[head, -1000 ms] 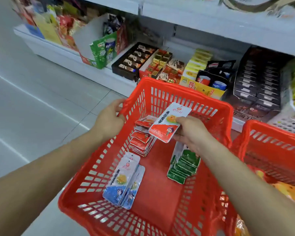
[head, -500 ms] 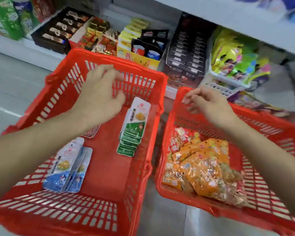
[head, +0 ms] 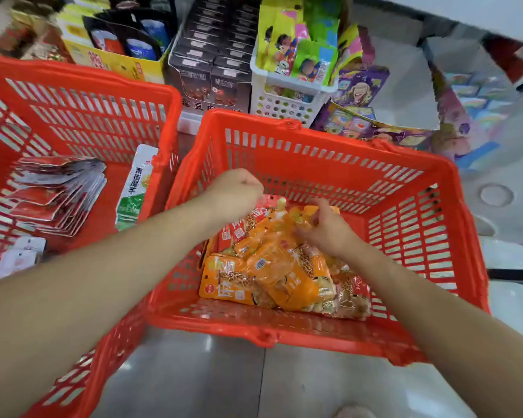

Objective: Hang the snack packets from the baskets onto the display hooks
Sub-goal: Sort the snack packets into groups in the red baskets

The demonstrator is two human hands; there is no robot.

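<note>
Two red baskets stand side by side on the floor. The right basket (head: pixel 314 137) holds a heap of orange snack packets (head: pixel 272 276) with red packets (head: pixel 233 233) beneath. My right hand (head: pixel 326 227) is down in that heap, its fingers curled round the top of an orange packet. My left hand (head: pixel 236 191) hovers over the heap's far-left side, fingers curled under like a fist, with nothing visible in it. The left basket (head: pixel 88 73) contains a fanned stack of red packets (head: pixel 52 194), green packets (head: pixel 133 188) and pale blue packets (head: pixel 18 257). No display hooks are visible.
Behind the baskets is a low shelf with black boxes (head: pixel 212 55), a yellow carton (head: pixel 115 60) and a white perforated bin (head: pixel 284 101) of bright packets. Purple boxes (head: pixel 360 122) lie beside it. Grey floor tiles (head: pixel 194 372) are in front.
The view swung right from the left basket to the right one. My right hand let go of the red-and-white packet, and both hands moved into the right basket onto the orange packets.
</note>
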